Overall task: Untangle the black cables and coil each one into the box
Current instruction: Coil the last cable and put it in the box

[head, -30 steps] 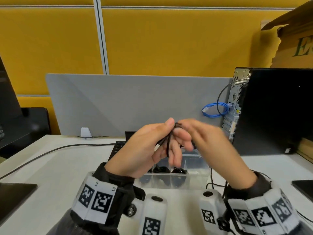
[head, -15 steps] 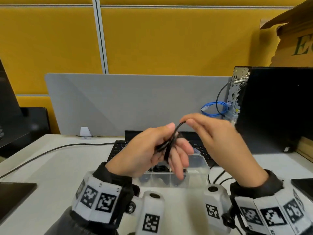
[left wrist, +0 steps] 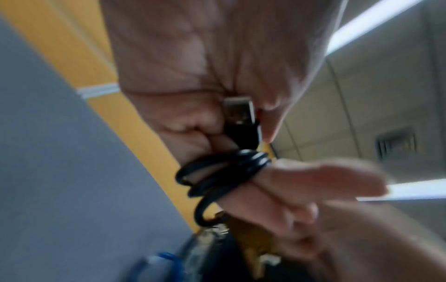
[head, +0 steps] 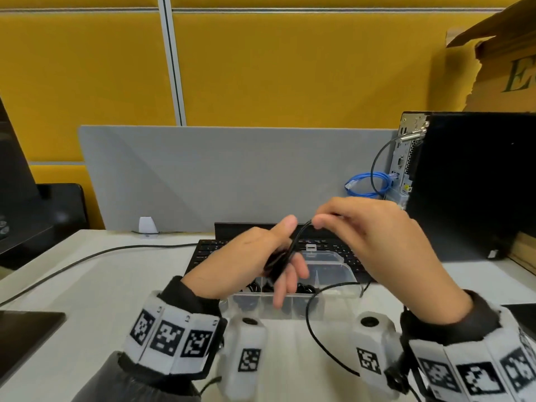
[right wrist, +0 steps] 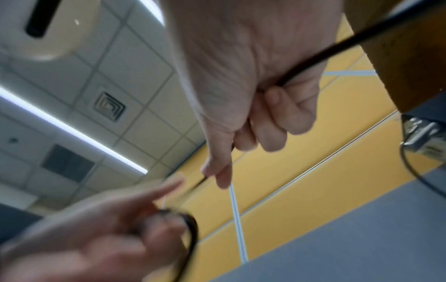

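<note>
My left hand (head: 261,253) is raised above the clear plastic box (head: 333,274) and holds a black cable (head: 285,250). Loops of the cable (left wrist: 224,175) wrap round its fingers, and the USB plug (left wrist: 239,114) is pinched at the thumb. My right hand (head: 374,236) pinches the same cable (right wrist: 337,51) just right of the left thumb. The free tail (head: 316,323) hangs from it in an arc in front of the box. Coiled black cables (head: 304,287) lie in the box's compartments.
A black keyboard (head: 208,250) lies behind the box. A black computer tower (head: 470,184) with a blue cable (head: 368,184) stands at the right. A grey divider panel (head: 217,175) closes the back. Another black cable (head: 87,259) runs across the desk's left.
My right hand has moved up and to the right, drawing the cable out from the left hand. The free tail now swings in an arc in front of the box.
</note>
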`<state>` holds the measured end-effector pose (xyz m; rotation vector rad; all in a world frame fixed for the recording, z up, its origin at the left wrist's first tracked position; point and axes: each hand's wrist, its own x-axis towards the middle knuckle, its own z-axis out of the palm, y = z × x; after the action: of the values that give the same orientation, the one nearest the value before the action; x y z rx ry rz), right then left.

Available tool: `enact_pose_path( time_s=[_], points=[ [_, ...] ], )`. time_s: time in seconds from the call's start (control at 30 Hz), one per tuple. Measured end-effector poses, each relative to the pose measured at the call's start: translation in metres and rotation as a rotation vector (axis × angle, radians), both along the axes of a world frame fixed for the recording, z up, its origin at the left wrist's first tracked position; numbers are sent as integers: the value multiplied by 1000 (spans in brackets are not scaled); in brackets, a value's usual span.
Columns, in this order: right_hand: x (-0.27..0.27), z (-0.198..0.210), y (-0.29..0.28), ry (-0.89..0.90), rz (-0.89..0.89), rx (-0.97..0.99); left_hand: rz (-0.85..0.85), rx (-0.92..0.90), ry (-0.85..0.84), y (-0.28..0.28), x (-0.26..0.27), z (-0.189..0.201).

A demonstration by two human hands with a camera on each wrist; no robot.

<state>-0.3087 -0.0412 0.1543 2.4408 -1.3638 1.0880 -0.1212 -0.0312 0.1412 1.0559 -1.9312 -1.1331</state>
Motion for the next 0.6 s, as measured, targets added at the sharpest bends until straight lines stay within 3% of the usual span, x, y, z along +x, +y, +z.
enact_pose_path(
  time_s=[0.07,0.13,0.2,0.27,0.3,0.37,0.43,0.53,0.6],
  points=[
    [-2,-9,-9,28,-16,80,-178,85,260,7,-5,4],
    [4,-21,-14,140,93,342,-237,57,496,10,-10,6],
    [17,-28,-11,274,290,558,-135,-46,610,5,-11,5],
    [25,-27,-2,371,366,657,83,-188,594,-6,-8,0],
    [25,-24,1,370,365,640,214,-275,518,-11,-5,-4],
    [19,-12,4,293,293,451,423,-462,198,-16,-1,-8],
    [10,-2,6,131,174,211,430,-459,-61,-15,0,-9],
    [4,-1,2,-161,110,-78,155,-139,83,-6,-2,-4],
    [8,-8,-3,-193,65,-102,-75,71,212,2,-3,2]
  ],
)
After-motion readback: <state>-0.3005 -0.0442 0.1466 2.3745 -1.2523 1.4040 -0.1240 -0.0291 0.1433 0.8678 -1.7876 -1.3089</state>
